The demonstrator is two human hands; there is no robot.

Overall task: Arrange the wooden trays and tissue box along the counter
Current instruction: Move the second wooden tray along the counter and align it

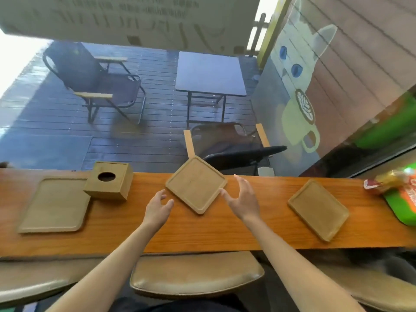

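Three wooden trays, one tissue box, all on the counter (202,230).

Left tray (55,204): biggest of the three, lying flat toward the counter's left end, roughly square to its edges, its near side closer to the near edge than to the far edge.

Tissue box (110,180): wooden, round hole on top, turned at an angle. It sits near the far edge, its corner overlapping the left tray's far-right corner.

Left hand (157,209): empty, fingers spread and curled, just beside the middle tray's near-left side. Contact not clear.

Middle tray (196,184): rotated like a diamond, one corner poking out past the far edge of the counter, near corner pointing at mid-counter.

Right hand (244,199): empty, fingers spread wide, thumb close to the middle tray's right corner. Can't tell if it touches.

Right tray (318,209): also skewed, well apart from the middle one, lying between the far and near edges.

Green packaging (403,199) at the counter's right end, plus a red-and-white packet on it; both blurred. One padded stool (195,275) under the near edge.
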